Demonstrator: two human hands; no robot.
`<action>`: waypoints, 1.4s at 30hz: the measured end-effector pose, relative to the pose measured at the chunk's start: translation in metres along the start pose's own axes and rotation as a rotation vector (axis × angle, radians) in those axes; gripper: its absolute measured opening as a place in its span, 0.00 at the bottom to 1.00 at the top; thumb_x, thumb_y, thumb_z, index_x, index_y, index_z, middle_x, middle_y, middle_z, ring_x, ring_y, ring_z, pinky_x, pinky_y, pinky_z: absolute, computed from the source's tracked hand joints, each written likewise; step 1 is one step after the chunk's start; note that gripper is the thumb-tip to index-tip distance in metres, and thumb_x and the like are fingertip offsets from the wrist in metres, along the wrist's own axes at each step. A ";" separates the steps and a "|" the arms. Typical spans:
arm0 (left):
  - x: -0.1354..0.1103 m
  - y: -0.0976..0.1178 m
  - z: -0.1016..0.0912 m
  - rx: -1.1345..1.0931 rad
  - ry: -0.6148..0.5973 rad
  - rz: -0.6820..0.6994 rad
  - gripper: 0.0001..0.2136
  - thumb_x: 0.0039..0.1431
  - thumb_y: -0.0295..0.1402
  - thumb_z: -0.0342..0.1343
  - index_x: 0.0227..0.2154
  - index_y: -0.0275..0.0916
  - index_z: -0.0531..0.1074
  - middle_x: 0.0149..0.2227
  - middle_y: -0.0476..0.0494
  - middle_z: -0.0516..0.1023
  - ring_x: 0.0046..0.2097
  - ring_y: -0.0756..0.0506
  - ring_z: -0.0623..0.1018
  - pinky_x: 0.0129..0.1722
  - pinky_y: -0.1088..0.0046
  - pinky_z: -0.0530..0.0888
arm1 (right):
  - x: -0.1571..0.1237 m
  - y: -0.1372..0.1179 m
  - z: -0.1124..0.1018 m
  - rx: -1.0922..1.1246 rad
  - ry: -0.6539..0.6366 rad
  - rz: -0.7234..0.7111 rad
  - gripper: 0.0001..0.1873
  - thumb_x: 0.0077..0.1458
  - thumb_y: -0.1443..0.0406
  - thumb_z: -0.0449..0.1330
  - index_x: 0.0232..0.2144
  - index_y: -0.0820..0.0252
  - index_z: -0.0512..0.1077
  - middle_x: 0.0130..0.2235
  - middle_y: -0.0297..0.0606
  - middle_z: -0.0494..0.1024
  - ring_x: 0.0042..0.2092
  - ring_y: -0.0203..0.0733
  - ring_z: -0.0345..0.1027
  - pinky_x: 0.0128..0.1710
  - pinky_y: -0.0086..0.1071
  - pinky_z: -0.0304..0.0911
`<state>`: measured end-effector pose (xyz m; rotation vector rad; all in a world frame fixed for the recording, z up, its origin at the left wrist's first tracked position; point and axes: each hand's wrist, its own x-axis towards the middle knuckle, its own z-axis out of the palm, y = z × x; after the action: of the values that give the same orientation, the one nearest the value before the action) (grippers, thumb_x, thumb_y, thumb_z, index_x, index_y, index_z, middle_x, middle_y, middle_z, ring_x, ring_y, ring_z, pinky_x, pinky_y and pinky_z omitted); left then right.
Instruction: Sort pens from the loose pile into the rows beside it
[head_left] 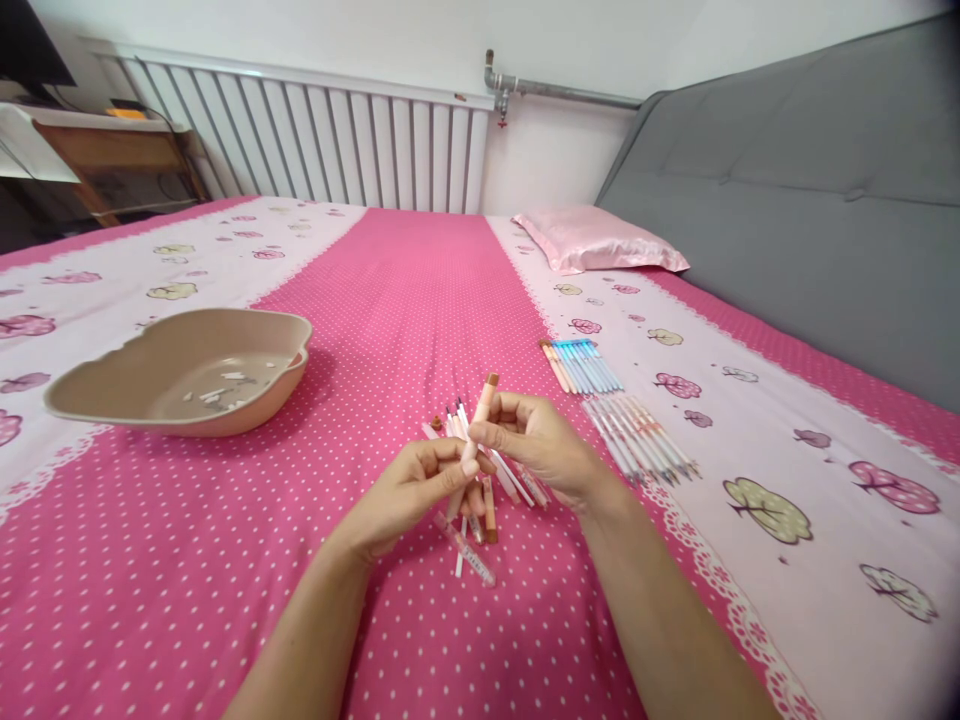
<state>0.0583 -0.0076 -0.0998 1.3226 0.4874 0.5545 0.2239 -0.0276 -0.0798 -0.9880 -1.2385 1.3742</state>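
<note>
Both of my hands are on one pale peach pen point(484, 405) with a brown end, held at a slant over the bed. My left hand point(420, 480) pinches its lower part, and my right hand point(536, 440) grips it higher up, near the brown end. Beneath my hands lies a loose pile of pens and pen parts point(514, 482), partly hidden by my fingers. A clear pink-printed tube point(469, 555) and a peach-and-brown piece point(490, 510) lie on the near side. A small brown piece point(436, 423) rests just beyond my left hand.
To the left stands a beige plastic basin point(180, 335) with small white and grey bits inside. Right of my hands, a row of blue and peach pens point(581, 366) lies beyond a row of clear-and-white pens point(637, 438). A pink pillow point(600, 238) lies near the grey headboard point(787, 180).
</note>
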 end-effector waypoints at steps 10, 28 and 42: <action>0.002 0.000 0.002 0.002 0.014 -0.044 0.11 0.55 0.38 0.56 0.28 0.32 0.68 0.24 0.44 0.77 0.23 0.50 0.76 0.22 0.78 0.70 | 0.001 0.004 0.001 -0.181 0.009 -0.036 0.15 0.45 0.55 0.64 0.26 0.59 0.65 0.27 0.32 0.71 0.28 0.34 0.65 0.30 0.30 0.61; -0.001 -0.004 -0.005 -0.063 -0.056 0.000 0.12 0.60 0.36 0.50 0.37 0.32 0.71 0.27 0.40 0.78 0.25 0.50 0.77 0.24 0.78 0.70 | -0.002 -0.003 0.000 0.193 -0.110 -0.014 0.24 0.51 0.68 0.60 0.50 0.55 0.62 0.41 0.38 0.77 0.42 0.40 0.71 0.45 0.39 0.67; 0.000 -0.003 -0.004 -0.074 -0.067 0.000 0.09 0.60 0.35 0.51 0.33 0.32 0.69 0.25 0.42 0.78 0.25 0.51 0.76 0.27 0.78 0.72 | -0.001 0.000 0.000 0.175 -0.067 0.017 0.23 0.48 0.67 0.63 0.48 0.58 0.65 0.37 0.36 0.77 0.37 0.37 0.72 0.39 0.34 0.69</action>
<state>0.0558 -0.0051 -0.1032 1.2665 0.4081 0.5215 0.2245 -0.0283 -0.0798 -0.8387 -1.1387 1.5122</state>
